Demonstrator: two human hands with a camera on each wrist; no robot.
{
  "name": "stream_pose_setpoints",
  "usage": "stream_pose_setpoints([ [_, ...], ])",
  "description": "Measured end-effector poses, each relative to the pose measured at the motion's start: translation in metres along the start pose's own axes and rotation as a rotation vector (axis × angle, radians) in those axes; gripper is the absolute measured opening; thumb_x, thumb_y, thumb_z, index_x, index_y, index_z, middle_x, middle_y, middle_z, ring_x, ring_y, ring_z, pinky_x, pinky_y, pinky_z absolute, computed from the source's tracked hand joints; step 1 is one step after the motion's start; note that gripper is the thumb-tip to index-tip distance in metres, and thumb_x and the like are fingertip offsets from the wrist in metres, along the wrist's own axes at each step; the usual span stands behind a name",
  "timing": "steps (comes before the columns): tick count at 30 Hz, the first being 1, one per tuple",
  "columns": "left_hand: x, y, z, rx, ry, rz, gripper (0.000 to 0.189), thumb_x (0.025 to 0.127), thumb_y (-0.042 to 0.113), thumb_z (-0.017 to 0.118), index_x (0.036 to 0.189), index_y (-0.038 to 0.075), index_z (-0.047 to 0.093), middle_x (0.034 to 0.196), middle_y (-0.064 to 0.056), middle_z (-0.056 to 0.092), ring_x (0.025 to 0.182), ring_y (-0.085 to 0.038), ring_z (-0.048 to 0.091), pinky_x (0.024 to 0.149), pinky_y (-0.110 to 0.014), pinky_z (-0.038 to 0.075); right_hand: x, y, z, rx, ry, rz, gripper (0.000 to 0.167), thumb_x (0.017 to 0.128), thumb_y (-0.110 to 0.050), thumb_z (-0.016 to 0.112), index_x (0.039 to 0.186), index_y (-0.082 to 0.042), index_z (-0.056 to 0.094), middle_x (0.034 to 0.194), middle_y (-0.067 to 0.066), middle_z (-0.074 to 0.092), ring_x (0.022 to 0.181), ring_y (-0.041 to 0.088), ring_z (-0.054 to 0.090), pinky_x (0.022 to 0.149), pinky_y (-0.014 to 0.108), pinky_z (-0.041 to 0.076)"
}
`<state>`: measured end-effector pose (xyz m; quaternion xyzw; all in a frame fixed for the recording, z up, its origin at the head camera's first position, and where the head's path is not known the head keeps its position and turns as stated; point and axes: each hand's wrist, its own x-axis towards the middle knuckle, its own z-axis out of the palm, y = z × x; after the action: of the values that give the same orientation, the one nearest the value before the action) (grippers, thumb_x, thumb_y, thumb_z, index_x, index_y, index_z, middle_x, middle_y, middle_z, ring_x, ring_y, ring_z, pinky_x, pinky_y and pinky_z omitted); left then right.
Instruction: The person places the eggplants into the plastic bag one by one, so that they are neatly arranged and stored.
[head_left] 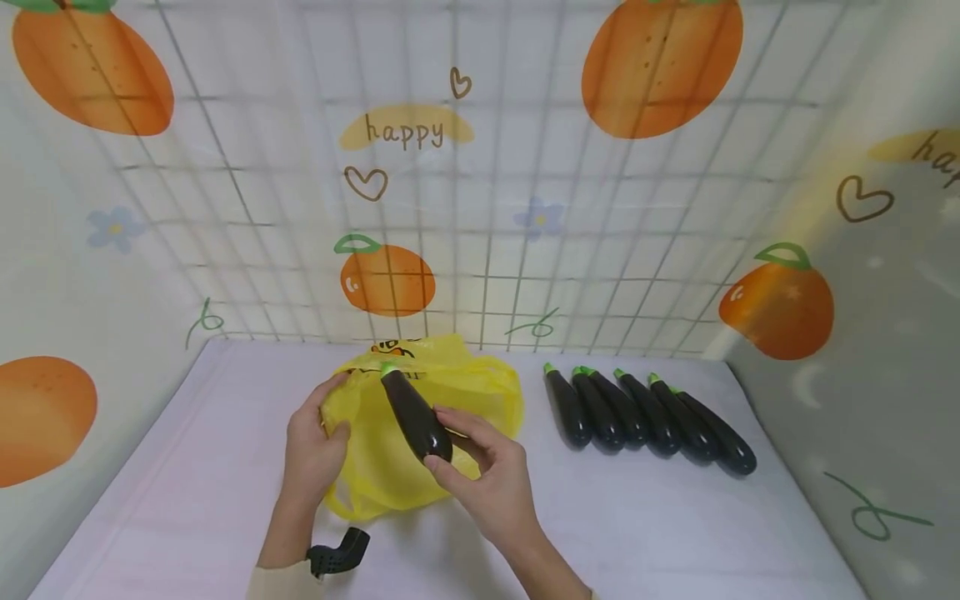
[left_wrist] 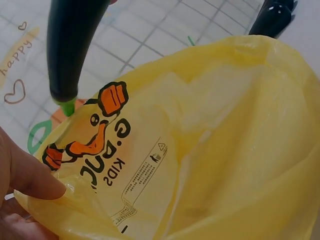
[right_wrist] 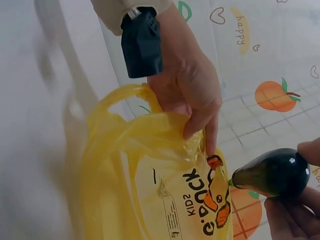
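My right hand [head_left: 491,475] grips a dark eggplant [head_left: 415,414] by its fat end, thumb on one side and fingers on the other. Its green stem end points up and away over the yellow plastic bag [head_left: 390,467]. At the bag's left edge my left hand [head_left: 315,442] pinches the rim between thumb and fingers. The bag's mouth gapes wide in the left wrist view, with a duck print [left_wrist: 95,135] near the held rim. In the right wrist view the eggplant [right_wrist: 275,172] hangs beside the printed side of the bag, its stem close to the rim.
Several more eggplants [head_left: 660,417] lie side by side on the white table [head_left: 637,533], right of the bag. Behind them rises a grid wall [head_left: 510,283] covered by a sheet with orange prints. A black wrist camera [head_left: 340,552] sits on the left wrist.
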<state>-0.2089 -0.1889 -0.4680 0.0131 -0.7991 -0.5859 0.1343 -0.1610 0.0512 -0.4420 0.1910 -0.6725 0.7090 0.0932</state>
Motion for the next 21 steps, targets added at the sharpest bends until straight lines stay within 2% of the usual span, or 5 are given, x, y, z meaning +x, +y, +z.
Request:
stream_pose_setpoints([
  [7, -0.001, 0.003, 0.001, -0.014, -0.009, 0.002, 0.069, 0.088, -0.017, 0.050, 0.152, 0.010, 0.053, 0.160, -0.009, 0.047, 0.147, -0.029, 0.043, 0.119, -0.049, 0.038, -0.002, 0.000, 0.007, 0.020, -0.023, -0.014, 0.047, 0.083, 0.005, 0.084, 0.128, -0.001, 0.073, 0.134, 0.010, 0.069, 0.125, 0.028, 0.065, 0.102, 0.039, 0.055],
  [13, -0.001, 0.003, 0.002, -0.038, -0.013, 0.016, 0.069, 0.089, -0.018, 0.050, 0.152, 0.009, 0.053, 0.160, -0.008, 0.047, 0.147, -0.029, 0.043, 0.118, -0.049, 0.039, -0.002, 0.003, 0.013, 0.014, -0.040, -0.004, 0.047, 0.083, 0.003, 0.084, 0.129, -0.002, 0.073, 0.133, 0.010, 0.070, 0.124, 0.029, 0.065, 0.102, 0.039, 0.055],
  [21, -0.002, 0.003, 0.002, -0.055, -0.015, 0.020, 0.069, 0.088, -0.019, 0.051, 0.151, 0.010, 0.053, 0.159, -0.007, 0.049, 0.145, -0.028, 0.046, 0.116, -0.046, 0.043, 0.000, 0.024, 0.021, -0.014, -0.051, 0.047, 0.047, 0.084, 0.000, 0.085, 0.129, -0.001, 0.073, 0.130, 0.012, 0.071, 0.120, 0.030, 0.068, 0.102, 0.036, 0.055],
])
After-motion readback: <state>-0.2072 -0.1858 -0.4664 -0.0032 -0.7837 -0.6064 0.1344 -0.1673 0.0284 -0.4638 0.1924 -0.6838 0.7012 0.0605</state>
